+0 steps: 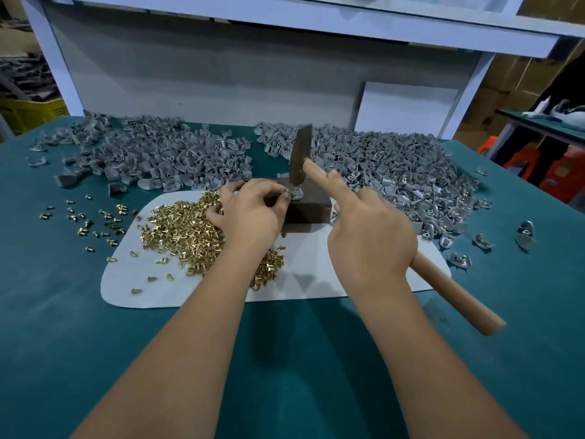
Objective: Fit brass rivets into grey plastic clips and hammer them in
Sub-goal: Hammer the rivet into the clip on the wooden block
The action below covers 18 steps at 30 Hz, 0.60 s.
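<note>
A grey plastic clip (297, 194) with a brass rivet standing in it sits on a dark block (308, 210). My left hand (253, 207) pinches the clip at its left side. My right hand (370, 232) grips the wooden handle of a hammer (300, 156), forefinger stretched along the handle. The dark hammer head stands just above the rivet, its lower face nearly on it. A heap of brass rivets (186, 229) lies on a white mat (316, 274), partly hidden under my left forearm.
Two big piles of grey clips lie at the back of the green table, one on the left (158, 153) and one on the right (405, 172). Loose rivets (91, 217) are scattered left of the mat. A white shelf frame (221, 74) rises behind.
</note>
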Motion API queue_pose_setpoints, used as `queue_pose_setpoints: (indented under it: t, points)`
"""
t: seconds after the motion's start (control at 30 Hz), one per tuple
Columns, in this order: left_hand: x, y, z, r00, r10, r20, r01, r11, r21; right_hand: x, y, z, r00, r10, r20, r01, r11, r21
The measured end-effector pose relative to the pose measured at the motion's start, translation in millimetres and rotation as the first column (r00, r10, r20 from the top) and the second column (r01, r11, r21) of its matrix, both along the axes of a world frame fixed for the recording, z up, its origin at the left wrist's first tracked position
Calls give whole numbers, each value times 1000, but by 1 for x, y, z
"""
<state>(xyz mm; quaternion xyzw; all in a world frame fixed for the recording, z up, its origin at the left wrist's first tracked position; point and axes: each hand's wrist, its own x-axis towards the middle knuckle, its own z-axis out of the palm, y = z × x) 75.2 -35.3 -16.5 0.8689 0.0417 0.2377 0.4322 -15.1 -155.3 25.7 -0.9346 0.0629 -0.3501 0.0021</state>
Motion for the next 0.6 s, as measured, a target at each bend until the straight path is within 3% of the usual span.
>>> queue_pose_setpoints:
  t: [0.07,0.23,0.33,0.43,0.6]
  points:
    - [1,-1,0,1000,6,-4,-6,1000,-2,0,1,1,997,-5,74,5,1000,6]
    - [-1,0,0,1000,-16,16,17,1000,-11,4,-3,-4,1000,2,-24,-2,1000,-8]
    - [-1,-1,0,1000,7,13,-7,1000,0,2,-5,-4,997,1,77,-4,999,34]
    - [0,0,-3,1000,-18,2,18,1000,4,6,-5,-7,999,7,-33,-7,1000,-6]
    - [1,-3,-2,1000,17,3,-17,1000,11,5,-4,-4,999,10,43,-15,991,131]
